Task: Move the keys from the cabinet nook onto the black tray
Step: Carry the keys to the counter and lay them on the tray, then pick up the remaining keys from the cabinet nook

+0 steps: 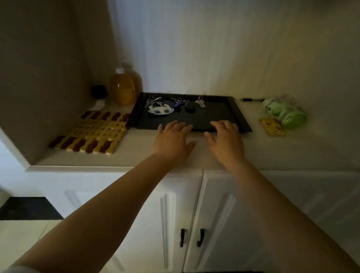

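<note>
A black tray [217, 121] lies on the pale shelf of the cabinet nook, against the back wall. Three bunches of keys rest on its far half: one with a white and blue charm [160, 109] at the left, one with a blue tag and a round black fob [184, 105] in the middle, and a small silver pair [200, 102] to the right. My left hand [173, 139] and my right hand [226, 138] hover palm down at the tray's near edge, fingers spread, holding nothing.
A wooden trivet [92, 131] lies left of the tray. An amber bottle [124, 87] and a small dark jar [99, 91] stand behind it. A green roll [284, 111] and a yellow packet [271, 126] lie to the right. White cabinet doors [191, 220] are below.
</note>
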